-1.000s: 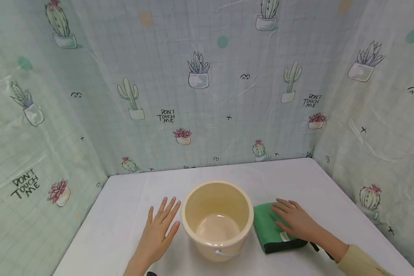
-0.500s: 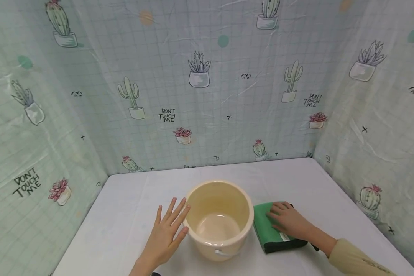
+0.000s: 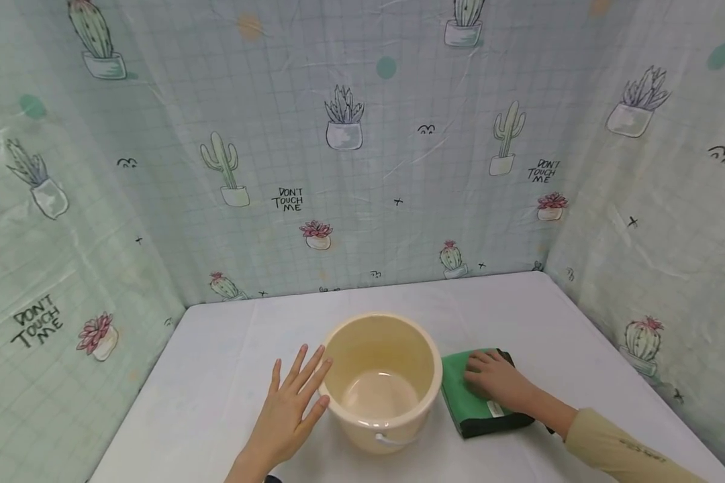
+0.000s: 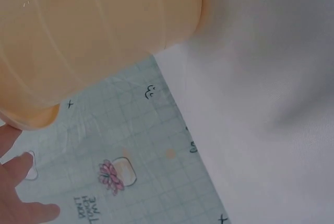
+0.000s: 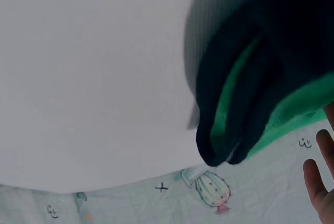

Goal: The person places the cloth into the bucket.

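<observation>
A cream bucket with a white handle stands upright on the white table. My left hand is at its left side, fingers straight and spread, their tips at the rim; the left wrist view shows fingertips close to the rim. To the bucket's right lies a folded green towel with dark edging and a small white label. My right hand grips it from above, fingers bent over its far part. In the right wrist view the towel's dark folded edges curl up beside the fingers; the thumb is hidden.
White cloth covers the table. A backdrop printed with cacti encloses it at the back and both sides. Inside the bucket, its smooth bottom shows.
My left hand has moved right to the bucket's rim. The fingers of my right hand have bent onto the towel, and its dark far corner now shows beyond them.
</observation>
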`<action>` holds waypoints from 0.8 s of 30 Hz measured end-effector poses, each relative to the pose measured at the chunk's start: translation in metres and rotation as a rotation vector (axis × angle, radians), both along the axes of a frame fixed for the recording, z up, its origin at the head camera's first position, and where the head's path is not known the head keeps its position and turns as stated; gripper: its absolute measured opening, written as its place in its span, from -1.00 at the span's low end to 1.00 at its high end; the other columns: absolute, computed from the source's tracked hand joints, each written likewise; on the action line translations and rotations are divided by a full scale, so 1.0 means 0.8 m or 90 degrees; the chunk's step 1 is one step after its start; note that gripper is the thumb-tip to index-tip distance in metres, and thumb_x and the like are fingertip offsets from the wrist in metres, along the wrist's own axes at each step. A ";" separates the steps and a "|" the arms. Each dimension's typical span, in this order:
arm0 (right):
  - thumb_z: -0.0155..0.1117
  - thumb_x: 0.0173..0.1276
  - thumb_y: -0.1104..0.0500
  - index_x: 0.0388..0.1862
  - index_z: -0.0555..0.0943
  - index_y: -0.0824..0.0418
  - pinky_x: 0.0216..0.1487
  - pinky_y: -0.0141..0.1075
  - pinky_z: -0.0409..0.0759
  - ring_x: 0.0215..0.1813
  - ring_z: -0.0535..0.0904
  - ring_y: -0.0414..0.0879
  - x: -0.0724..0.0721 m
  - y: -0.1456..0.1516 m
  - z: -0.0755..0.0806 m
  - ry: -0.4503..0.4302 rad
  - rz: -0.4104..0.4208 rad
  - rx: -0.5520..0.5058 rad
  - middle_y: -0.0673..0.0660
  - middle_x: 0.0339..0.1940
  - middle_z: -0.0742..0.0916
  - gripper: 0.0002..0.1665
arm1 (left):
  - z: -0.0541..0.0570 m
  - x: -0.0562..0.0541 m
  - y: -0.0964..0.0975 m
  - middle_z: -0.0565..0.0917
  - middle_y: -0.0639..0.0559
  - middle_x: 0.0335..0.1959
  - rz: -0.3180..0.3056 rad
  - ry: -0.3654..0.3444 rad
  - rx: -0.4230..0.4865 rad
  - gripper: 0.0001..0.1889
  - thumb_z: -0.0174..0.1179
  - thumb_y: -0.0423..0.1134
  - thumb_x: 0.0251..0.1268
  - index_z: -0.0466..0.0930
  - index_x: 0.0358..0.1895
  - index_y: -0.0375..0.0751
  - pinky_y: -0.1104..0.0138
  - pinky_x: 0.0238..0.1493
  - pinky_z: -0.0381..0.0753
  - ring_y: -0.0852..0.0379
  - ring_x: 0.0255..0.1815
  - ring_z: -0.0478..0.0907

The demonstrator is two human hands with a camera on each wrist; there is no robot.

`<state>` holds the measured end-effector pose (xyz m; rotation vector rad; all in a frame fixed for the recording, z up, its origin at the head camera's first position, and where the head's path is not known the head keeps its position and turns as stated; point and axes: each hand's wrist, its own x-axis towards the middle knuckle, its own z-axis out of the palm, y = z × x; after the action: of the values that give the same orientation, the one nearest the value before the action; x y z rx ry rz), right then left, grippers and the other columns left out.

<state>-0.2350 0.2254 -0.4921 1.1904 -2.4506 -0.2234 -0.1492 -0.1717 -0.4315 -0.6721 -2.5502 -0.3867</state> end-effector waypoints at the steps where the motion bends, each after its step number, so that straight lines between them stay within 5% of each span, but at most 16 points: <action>1: 0.33 0.00 0.20 -0.36 0.54 -0.03 -0.07 -0.15 0.43 -0.07 0.45 -0.09 -0.001 0.000 0.003 0.000 -0.004 0.001 -0.09 -0.30 0.58 -0.78 | 0.000 0.000 0.000 0.13 0.08 0.40 0.002 -0.003 0.000 -0.45 -0.05 0.00 0.28 0.15 0.34 0.06 0.11 0.36 -0.61 -0.05 0.44 -0.07; 7: 0.30 0.02 0.19 -0.41 0.50 -0.02 -0.10 -0.16 0.45 -0.09 0.46 -0.11 -0.003 0.008 0.031 0.019 0.008 -0.062 -0.13 -0.36 0.62 -0.82 | 0.001 0.001 0.001 0.13 0.08 0.40 0.000 -0.008 0.005 -0.46 -0.05 0.00 0.28 0.15 0.33 0.06 0.12 0.36 -0.62 -0.07 0.44 -0.06; 11: 0.16 0.24 0.15 -0.42 0.48 0.01 -0.14 -0.17 0.44 -0.10 0.48 -0.08 -0.005 0.019 0.050 0.061 0.045 -0.103 -0.12 -0.42 0.62 -0.93 | 0.001 0.003 0.001 0.12 0.07 0.40 -0.004 -0.006 0.006 -0.46 -0.05 -0.01 0.28 0.16 0.33 0.05 0.16 0.35 -0.65 -0.08 0.43 -0.05; 13: -0.11 0.40 0.05 -0.43 0.48 0.01 -0.16 -0.18 0.44 -0.10 0.48 -0.07 -0.006 0.023 0.060 0.077 0.052 -0.107 -0.12 -0.43 0.62 -0.75 | 0.001 0.003 0.000 0.12 0.08 0.40 -0.001 -0.006 0.006 -0.46 -0.05 -0.01 0.28 0.16 0.33 0.05 0.16 0.35 -0.65 -0.06 0.44 -0.07; 17: -0.56 0.41 -0.04 -0.44 0.48 0.01 -0.20 -0.19 0.44 -0.12 0.49 -0.07 -0.007 0.027 0.079 0.105 0.064 -0.117 -0.12 -0.45 0.61 -0.43 | 0.000 0.002 0.000 0.12 0.08 0.41 0.001 -0.003 0.005 -0.46 -0.06 0.00 0.28 0.16 0.33 0.06 0.15 0.35 -0.64 -0.04 0.44 -0.08; 24: -0.52 0.43 -0.06 -0.43 0.50 0.04 -0.22 -0.21 0.41 -0.16 0.46 -0.08 -0.006 0.035 0.112 0.121 0.082 -0.136 -0.12 -0.48 0.61 -0.43 | 0.001 0.001 0.001 0.15 0.07 0.39 0.002 0.005 0.002 -0.46 -0.05 0.01 0.28 0.17 0.33 0.06 0.16 0.36 -0.63 -0.04 0.44 -0.07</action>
<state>-0.2401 0.2530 -0.4021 1.1704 -2.1645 -0.0352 -0.1483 -0.1709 -0.4306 -0.6676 -2.5423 -0.3875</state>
